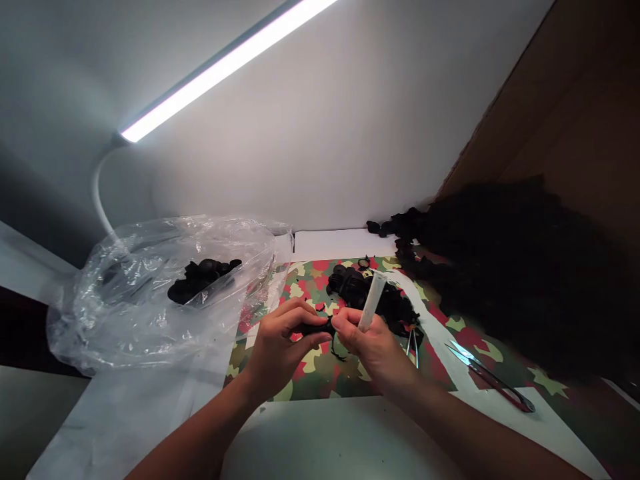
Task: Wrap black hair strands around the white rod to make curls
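Note:
My left hand (283,340) is closed, its thumb and fingers pinching a small black part (315,328) that looks like moulded rubber. My right hand (367,343) is also closed, wrapped round a flat whitish handle (373,303) that sticks up past the thumb. Its working end is hidden by the fingers, which meet the near side of the black part. A thin black scrap (339,353) hangs or lies just below the fingertips. Behind the hands is a pile of similar black parts (347,281) on a camouflage-patterned mat (320,387).
A clear plastic bag (125,313) with black parts (203,277) in it lies at the left. To the right, a large black heap (515,273) rests against a cardboard sheet (575,113). Metal tweezers (493,379) lie at the right. A lit lamp (225,70) hangs above.

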Tool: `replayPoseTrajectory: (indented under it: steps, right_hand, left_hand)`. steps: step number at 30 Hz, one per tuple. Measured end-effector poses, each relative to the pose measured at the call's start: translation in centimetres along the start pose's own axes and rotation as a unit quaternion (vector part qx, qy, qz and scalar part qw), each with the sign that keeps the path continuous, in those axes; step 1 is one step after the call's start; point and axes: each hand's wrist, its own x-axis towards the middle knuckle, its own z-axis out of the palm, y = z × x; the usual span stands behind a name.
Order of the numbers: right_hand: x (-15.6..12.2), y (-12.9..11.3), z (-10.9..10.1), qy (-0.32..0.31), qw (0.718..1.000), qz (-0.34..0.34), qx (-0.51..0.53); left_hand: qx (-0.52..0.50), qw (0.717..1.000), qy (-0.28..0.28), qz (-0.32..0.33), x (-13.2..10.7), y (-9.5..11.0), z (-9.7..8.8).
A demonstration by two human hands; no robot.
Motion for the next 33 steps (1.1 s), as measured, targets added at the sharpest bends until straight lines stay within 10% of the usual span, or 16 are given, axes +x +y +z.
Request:
replayPoseTrajectory:
  steps: [7,14,33]
  right_hand:
    - [0.9,-1.0,-2.7,0.185,0.969,-0.151,-0.067]
    - [-0.1,-2.0,-3.4,-0.001,0.990,-0.125,-0.063]
    - [-0.4,-0.9,-3.7,-0.076,0.927,-0.247,-0.273]
  left_hand:
    - [0.045,0.998,-0.038,0.015,0.2,-0.1,-0.4]
    - [0.096,0.992,-0.065,0.050,0.3,-0.5,-0.8]
    - [0.154,0.983,-0.080,0.054,0.2,-1.0,-1.1]
